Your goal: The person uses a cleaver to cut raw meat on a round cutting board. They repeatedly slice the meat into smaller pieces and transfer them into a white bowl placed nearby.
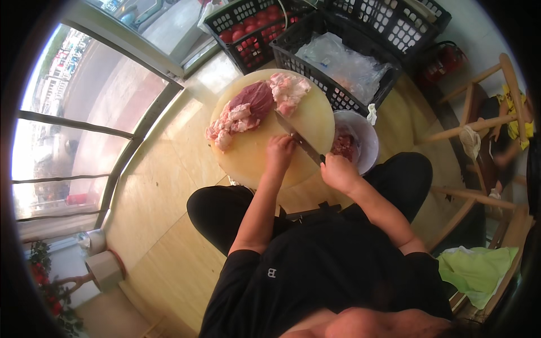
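Observation:
My right hand (339,172) is closed on the dark handle of a kitchen knife (302,143), its blade pointing up and left across a round yellowish cutting board (249,162). Close to the blade, my left hand (280,148) has its fingers curled at the knife; whether they pinch a small pale bit there I cannot tell. Beyond the knife tip lies a piece of red meat (255,99), with pale fatty pieces (230,122) on its left and a pale pink fatty lump (288,91) on its right. A white bucket (370,148) right of the board holds cut red meat (343,145) in plastic.
Behind the board stand a black crate (291,61) with plastic bags and another with red round produce (249,27). Wooden chairs (486,196) are at the right, one with a green cloth (477,270); a person (503,126) is partly visible there. Windows line the left.

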The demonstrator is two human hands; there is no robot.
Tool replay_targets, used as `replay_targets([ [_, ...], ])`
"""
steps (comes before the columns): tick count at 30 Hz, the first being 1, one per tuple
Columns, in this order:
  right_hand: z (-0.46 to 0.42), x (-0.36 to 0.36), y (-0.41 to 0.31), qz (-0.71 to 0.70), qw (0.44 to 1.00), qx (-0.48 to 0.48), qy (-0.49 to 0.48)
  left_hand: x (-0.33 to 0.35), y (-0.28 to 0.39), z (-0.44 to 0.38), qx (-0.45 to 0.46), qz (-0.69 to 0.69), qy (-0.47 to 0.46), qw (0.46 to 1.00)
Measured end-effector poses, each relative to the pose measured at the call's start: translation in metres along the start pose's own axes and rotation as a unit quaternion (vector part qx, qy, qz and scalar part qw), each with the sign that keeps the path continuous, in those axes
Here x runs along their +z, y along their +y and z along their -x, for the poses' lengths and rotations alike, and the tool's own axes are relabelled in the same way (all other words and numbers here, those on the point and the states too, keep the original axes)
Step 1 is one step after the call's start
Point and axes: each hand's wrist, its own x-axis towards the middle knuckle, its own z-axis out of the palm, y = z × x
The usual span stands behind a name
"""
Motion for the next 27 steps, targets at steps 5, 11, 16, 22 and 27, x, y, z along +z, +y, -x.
replay_targets([
  [5,-0.018,0.015,-0.004,-0.062,0.998,-0.010,-0.006,0.000,-0.001,0.012,0.010,-0.063,-0.050,0.997],
  [11,-0.046,0.014,-0.011,-0.071,0.997,-0.006,0.025,0.004,-0.001,0.009,0.008,-0.061,-0.048,0.997],
  [16,-0.014,0.007,0.000,-0.054,0.998,0.015,0.011,0.008,-0.016,0.019,-0.105,0.031,0.015,0.994],
  [22,0.004,0.000,0.001,-0.027,1.000,0.007,0.009,-0.003,0.007,0.014,-0.001,-0.044,-0.012,0.999],
  [27,-0.009,0.014,-0.003,-0.034,0.999,-0.018,0.005,-0.004,-0.006,0.010,0.019,-0.054,-0.058,0.997],
])
